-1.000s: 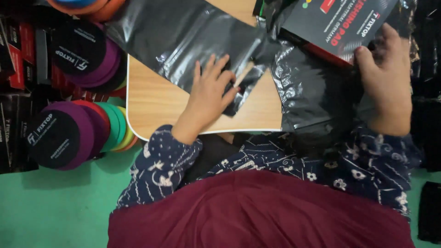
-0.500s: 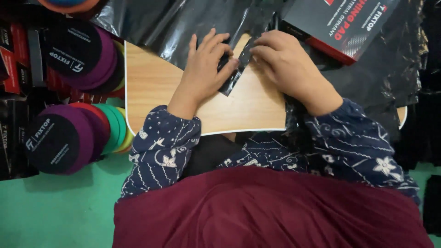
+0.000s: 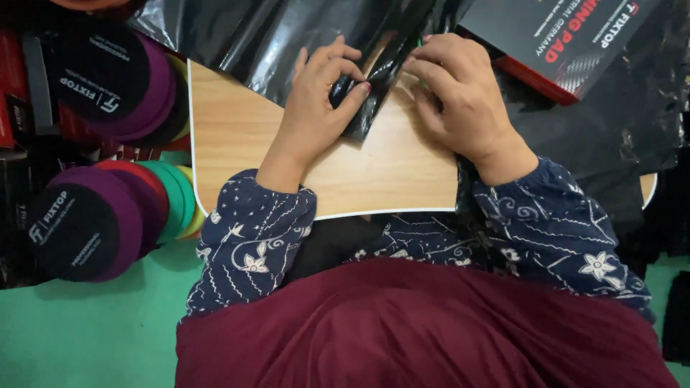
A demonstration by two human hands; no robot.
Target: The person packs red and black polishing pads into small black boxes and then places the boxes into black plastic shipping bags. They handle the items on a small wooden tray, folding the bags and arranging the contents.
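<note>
I see the black plastic bag [image 3: 287, 43] spread across the upper middle of the frame, its glossy lower corner drawn down onto the wooden table [image 3: 388, 172]. My left hand [image 3: 316, 100] rests on that corner, fingers curled and pinching a narrow fold of the black film between thumb and fingertips. My right hand [image 3: 460, 93] sits just beside it, fingers bent down onto the same fold at its upper end, gripping the film from the other side.

In the upper right, a flat black box [image 3: 568, 36] with a red edge and light lettering lies tilted, partly over more crumpled black plastic [image 3: 618, 129] that covers the right end of the table.

At the left, two stacks of round pads lie on their sides. The upper stack [image 3: 115, 79] shows a black disc with white print, backed by purple. The lower stack [image 3: 108, 215] shows a black face, then purple, red, green and yellow rims. Dark packages with red [image 3: 11, 108] fill the far left edge.

The table is pale wood grain with a white rim and rounded corners; its bare part lies in the middle, below my hands. Under it the floor [image 3: 86, 330] is green. My patterned navy sleeves and maroon garment [image 3: 431, 330] fill the bottom. Open room is only the bare wood strip near the table's near edge.
</note>
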